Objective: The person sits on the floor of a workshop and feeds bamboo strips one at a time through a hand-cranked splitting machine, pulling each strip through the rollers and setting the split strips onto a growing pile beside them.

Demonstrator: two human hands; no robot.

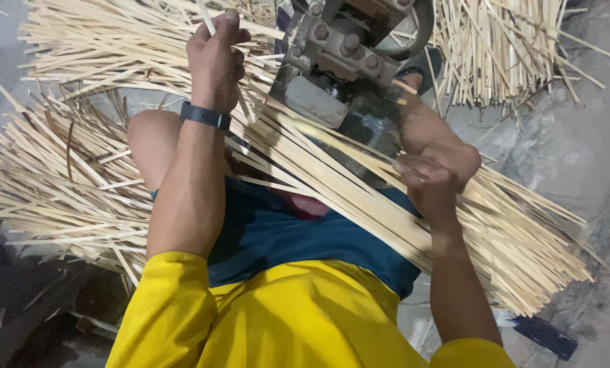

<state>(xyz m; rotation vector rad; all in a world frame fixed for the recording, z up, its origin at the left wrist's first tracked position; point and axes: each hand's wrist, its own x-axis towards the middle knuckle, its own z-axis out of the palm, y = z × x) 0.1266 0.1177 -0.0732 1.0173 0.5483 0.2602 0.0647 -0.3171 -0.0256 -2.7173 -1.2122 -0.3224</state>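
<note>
Head view looks down on a bundle of bamboo strips [414, 211] lying across the person's lap, running from 11 o'clock toward 4 o'clock, its upper end beside a dark metal machine [342, 75] at 12 o'clock. The left hand [216, 61] is closed around a single thin strip [206, 17], near its end. The right hand [431, 180] curls over the bundle's middle. These strips look light, springy and splintery; gripping mid-length should keep them from whipping. Loose strips [66, 177] cover the floor at 9 o'clock.
</note>
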